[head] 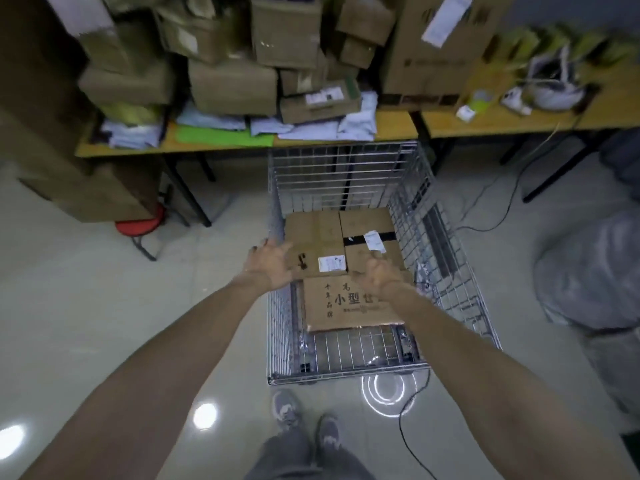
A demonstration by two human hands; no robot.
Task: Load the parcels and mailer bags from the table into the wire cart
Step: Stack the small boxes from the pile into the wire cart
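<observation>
Wire cart (346, 174), frame centre: 3 cardboard boxes (349, 306) inside. Above them, left hand (272, 263) spread; right hand (382, 275) loosely curled.

text | cardboard box (346, 306) in wire cart (450, 271): large "小型", vertical "十年品牌" | shipping label (331, 264): too blurred

Centre: silver, grid-patterned wire cart (346, 174) with brown cardboard parcels (311, 230); right parcel (367, 220) banded in black tape with a white label; nearest parcel (346, 315) printed with black characters. Upper left: pale blue mailer bags (311, 129), bright green sheet (221, 136), yellow-tan table (394, 124). Left: red stool (138, 226).
</observation>
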